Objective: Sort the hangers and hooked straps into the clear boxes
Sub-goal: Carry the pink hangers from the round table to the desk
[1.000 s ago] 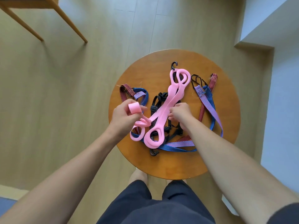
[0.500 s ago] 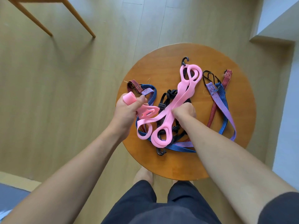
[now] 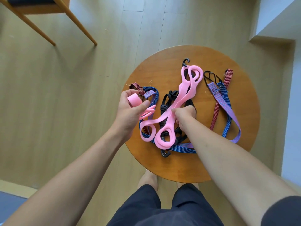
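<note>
Hanger barely shifted (left hand gripping)

Left hand and right hand bare, forearms bare, dark short sleeve at the right upper arm, dark navy shorts, bare feet below

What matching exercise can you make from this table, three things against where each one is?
Things:
1. pink roll
2. black strap
3. purple strap

Places:
A. on the right side of the table
B. in the left hand
C. under the pink hangers

Pairs: 1-B, 2-C, 3-A
</note>
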`<act>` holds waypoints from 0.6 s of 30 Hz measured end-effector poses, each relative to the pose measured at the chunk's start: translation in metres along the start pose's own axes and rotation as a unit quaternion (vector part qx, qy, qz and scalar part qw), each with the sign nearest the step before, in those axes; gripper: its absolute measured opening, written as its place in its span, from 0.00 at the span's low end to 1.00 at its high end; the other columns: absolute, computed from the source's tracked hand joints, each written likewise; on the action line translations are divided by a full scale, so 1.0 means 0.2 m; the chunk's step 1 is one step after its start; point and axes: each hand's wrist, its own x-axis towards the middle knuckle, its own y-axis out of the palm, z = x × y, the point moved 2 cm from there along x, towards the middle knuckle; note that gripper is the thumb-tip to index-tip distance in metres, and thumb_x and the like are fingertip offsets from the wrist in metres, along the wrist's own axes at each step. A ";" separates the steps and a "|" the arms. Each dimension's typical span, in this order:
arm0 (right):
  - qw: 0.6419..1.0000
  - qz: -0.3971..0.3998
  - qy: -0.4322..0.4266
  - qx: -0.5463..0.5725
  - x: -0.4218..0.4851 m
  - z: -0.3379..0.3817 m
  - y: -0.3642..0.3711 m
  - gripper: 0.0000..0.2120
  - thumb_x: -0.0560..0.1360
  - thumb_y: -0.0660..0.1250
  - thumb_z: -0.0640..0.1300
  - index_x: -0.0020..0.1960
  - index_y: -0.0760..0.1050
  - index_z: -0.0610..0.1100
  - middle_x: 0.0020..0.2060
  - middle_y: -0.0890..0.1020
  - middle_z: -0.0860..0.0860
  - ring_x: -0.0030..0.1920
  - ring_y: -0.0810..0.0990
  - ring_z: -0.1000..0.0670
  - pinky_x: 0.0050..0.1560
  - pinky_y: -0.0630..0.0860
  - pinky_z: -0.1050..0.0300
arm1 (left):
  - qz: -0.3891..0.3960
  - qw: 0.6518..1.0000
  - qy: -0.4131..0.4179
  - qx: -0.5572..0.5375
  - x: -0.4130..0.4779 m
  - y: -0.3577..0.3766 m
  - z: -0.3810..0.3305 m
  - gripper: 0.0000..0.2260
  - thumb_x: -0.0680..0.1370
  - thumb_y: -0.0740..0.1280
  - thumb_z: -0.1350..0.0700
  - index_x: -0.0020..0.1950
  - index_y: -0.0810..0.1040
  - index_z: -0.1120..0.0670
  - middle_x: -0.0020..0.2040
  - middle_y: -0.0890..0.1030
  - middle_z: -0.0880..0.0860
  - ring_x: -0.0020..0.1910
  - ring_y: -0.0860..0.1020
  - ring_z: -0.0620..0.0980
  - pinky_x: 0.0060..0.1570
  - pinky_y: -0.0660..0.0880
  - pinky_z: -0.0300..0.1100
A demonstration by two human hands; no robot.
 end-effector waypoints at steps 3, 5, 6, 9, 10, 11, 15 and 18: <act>0.994 -0.030 -0.027 -0.098 0.00 0.02 0.01 0.15 0.69 0.79 0.47 0.41 0.75 0.41 0.35 0.81 0.46 0.32 0.80 0.45 0.34 0.77 0.54 | -0.001 1.000 0.007 0.023 -0.01 0.00 0.00 0.12 0.80 0.68 0.69 0.56 0.74 0.53 0.46 0.77 0.54 0.38 0.81 0.43 0.37 0.79 0.34; 0.981 -0.056 -0.071 -0.174 -0.02 0.02 0.03 0.14 0.71 0.78 0.49 0.43 0.75 0.43 0.37 0.81 0.47 0.35 0.80 0.45 0.34 0.77 0.54 | -0.003 0.999 0.022 0.042 -0.01 -0.01 0.00 0.09 0.81 0.68 0.68 0.56 0.75 0.54 0.47 0.78 0.55 0.43 0.80 0.48 0.41 0.79 0.36; 0.975 -0.068 -0.090 -0.193 -0.02 0.02 0.04 0.12 0.72 0.77 0.49 0.46 0.77 0.44 0.40 0.82 0.47 0.37 0.81 0.45 0.35 0.77 0.54 | 0.000 0.999 0.028 0.043 -0.01 -0.01 0.00 0.08 0.82 0.67 0.67 0.55 0.75 0.56 0.46 0.80 0.56 0.43 0.81 0.49 0.43 0.80 0.38; 0.982 -0.079 -0.085 -0.151 -0.04 0.00 0.06 0.15 0.71 0.78 0.47 0.54 0.79 0.43 0.45 0.84 0.46 0.40 0.83 0.45 0.40 0.81 0.52 | 0.012 0.998 0.043 0.035 -0.03 -0.02 -0.02 0.05 0.82 0.67 0.67 0.53 0.77 0.57 0.43 0.83 0.55 0.43 0.83 0.51 0.47 0.82 0.44; 0.989 -0.076 -0.065 -0.113 -0.04 0.00 0.05 0.18 0.69 0.79 0.47 0.55 0.78 0.43 0.45 0.84 0.46 0.41 0.84 0.44 0.42 0.83 0.50 | 0.018 0.998 0.049 0.033 -0.04 -0.01 -0.02 0.05 0.82 0.68 0.66 0.53 0.77 0.58 0.42 0.83 0.55 0.42 0.83 0.52 0.47 0.82 0.45; 0.993 -0.071 -0.045 -0.078 -0.04 -0.01 0.05 0.20 0.68 0.80 0.47 0.55 0.77 0.43 0.45 0.84 0.45 0.41 0.85 0.43 0.44 0.84 0.48 | 0.025 0.998 0.056 0.032 -0.05 -0.01 -0.03 0.03 0.82 0.68 0.66 0.53 0.77 0.59 0.41 0.83 0.55 0.41 0.83 0.53 0.46 0.82 0.46; 0.999 -0.019 -0.035 -0.003 -0.04 -0.06 0.01 0.06 0.71 0.77 0.43 0.45 0.82 0.44 0.39 0.85 0.47 0.38 0.84 0.45 0.42 0.83 0.52 | 0.023 0.995 0.082 0.051 -0.09 -0.03 -0.05 0.02 0.81 0.71 0.64 0.51 0.78 0.62 0.38 0.82 0.60 0.33 0.82 0.55 0.38 0.81 0.47; 0.995 0.008 -0.094 0.036 -0.10 -0.07 -0.04 0.07 0.74 0.75 0.43 0.38 0.81 0.48 0.36 0.84 0.52 0.38 0.83 0.49 0.36 0.78 0.57 | 0.035 0.994 0.087 0.055 -0.12 -0.05 -0.09 0.04 0.81 0.70 0.64 0.48 0.78 0.61 0.35 0.80 0.62 0.29 0.80 0.57 0.34 0.81 0.51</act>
